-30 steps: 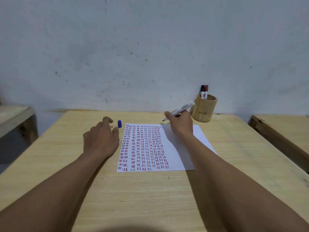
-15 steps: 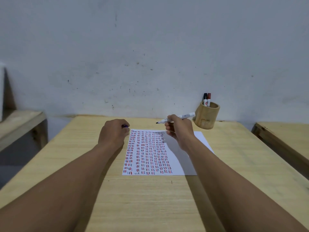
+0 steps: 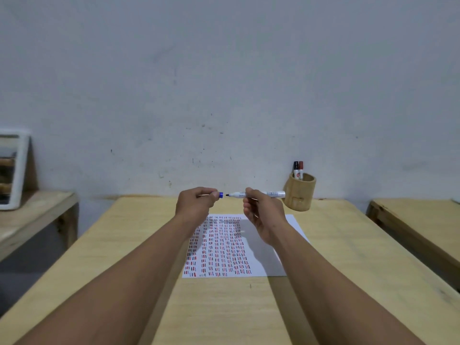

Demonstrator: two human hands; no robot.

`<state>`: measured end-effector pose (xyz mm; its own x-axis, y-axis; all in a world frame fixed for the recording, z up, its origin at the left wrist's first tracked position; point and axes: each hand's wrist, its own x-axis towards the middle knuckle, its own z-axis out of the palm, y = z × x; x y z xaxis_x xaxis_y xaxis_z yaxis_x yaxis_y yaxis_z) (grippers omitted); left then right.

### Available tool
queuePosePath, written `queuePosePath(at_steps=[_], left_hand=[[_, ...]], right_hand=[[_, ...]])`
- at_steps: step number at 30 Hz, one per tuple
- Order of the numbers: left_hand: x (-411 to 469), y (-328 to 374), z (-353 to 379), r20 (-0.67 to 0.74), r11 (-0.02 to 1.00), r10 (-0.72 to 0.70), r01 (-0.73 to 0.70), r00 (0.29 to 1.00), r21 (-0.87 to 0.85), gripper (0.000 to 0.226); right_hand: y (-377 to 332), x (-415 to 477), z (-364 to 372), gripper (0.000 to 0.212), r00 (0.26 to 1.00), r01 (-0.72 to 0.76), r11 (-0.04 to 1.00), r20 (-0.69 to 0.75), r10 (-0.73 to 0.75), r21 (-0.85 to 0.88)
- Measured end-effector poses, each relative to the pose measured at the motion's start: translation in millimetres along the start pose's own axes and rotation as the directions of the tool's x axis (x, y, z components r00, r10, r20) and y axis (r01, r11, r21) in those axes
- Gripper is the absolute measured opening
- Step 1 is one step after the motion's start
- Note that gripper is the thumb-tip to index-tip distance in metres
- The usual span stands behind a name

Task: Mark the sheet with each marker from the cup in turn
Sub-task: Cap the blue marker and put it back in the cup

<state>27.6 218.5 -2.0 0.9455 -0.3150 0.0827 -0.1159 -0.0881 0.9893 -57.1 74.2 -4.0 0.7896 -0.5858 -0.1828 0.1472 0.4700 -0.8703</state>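
My right hand (image 3: 263, 215) holds a white marker (image 3: 271, 194) level above the table, its bare tip pointing left. My left hand (image 3: 195, 204) pinches the blue cap (image 3: 220, 194) just left of that tip, a small gap between them. Below both hands lies the white sheet (image 3: 267, 255), its left part filled with rows of short red, blue and black strokes. The wooden cup (image 3: 300, 192) stands at the far right of the table near the wall, with a black marker (image 3: 296, 168) and a red marker (image 3: 301, 168) upright in it.
The wooden table (image 3: 224, 310) runs from me to the grey wall. A second wooden surface (image 3: 420, 220) lies to the right across a gap. On the left a lower bench (image 3: 32, 215) carries a white-framed object (image 3: 13, 170).
My left hand picked the blue cap off the table and rose with it. My right hand lifted the marker off the sheet and turned it level, tip toward the cap.
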Motion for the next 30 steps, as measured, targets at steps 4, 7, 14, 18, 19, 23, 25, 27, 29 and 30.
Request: queuePosePath(at_steps=[4,7,14,18,19,23,25,27,29,30], left_hand=[[-8.2,8.0,9.7,0.041,0.998,-0.030,0.032,0.999,-0.050,0.008],[-11.8,12.7,16.7,0.083,0.996,-0.044,0.050,0.996,-0.079,0.010],[-15.1,21.2,24.8,0.091,0.989,-0.033,0.045,0.995,-0.142,0.015],[-21.3,22.9,33.2,0.055,0.987,-0.004,0.013,0.998,-0.160,0.014],[-22.7,23.9,35.7,0.037,0.987,0.004,0.002,0.999,-0.160,0.014],[-25.5,32.1,41.9,-0.006,0.992,0.062,-0.062,0.998,-0.111,0.007],[-26.0,38.0,44.2,-0.014,0.992,0.107,-0.108,0.994,-0.067,0.007],[-23.8,43.5,46.5,-0.024,0.990,0.142,-0.143,0.990,-0.010,0.009],[-21.1,49.0,47.7,-0.018,0.987,0.156,-0.155,0.988,0.033,0.010],[-19.2,51.3,48.5,-0.005,0.986,0.160,-0.160,0.987,0.057,0.010]], right_hand=[[-2.5,-4.6,-4.1,0.013,1.000,-0.013,1.000,0.025,0.012,0.025],[-3.8,-8.3,-6.1,0.015,0.999,-0.014,0.999,0.043,0.013,0.033],[-8.5,-8.1,-10.0,0.014,0.999,-0.018,0.998,0.048,0.015,0.064],[-10.7,-11.2,-4.0,0.017,0.997,0.021,0.996,-0.076,-0.014,0.083],[-12.0,-12.0,-1.0,0.024,0.992,0.054,0.994,-0.115,-0.043,0.094],[-18.0,-9.0,1.8,0.079,0.955,0.242,0.968,-0.159,-0.251,-0.071],[-24.0,-13.6,0.1,0.050,0.939,0.284,0.920,-0.117,-0.324,-0.269],[-32.5,-19.1,-3.6,0.019,0.932,0.292,0.812,-0.042,-0.361,-0.505],[-40.7,-20.9,-10.7,0.017,0.907,0.336,0.606,0.074,-0.415,-0.721],[-45.1,-20.9,-15.5,0.017,0.886,0.362,0.450,0.151,-0.438,-0.817]])
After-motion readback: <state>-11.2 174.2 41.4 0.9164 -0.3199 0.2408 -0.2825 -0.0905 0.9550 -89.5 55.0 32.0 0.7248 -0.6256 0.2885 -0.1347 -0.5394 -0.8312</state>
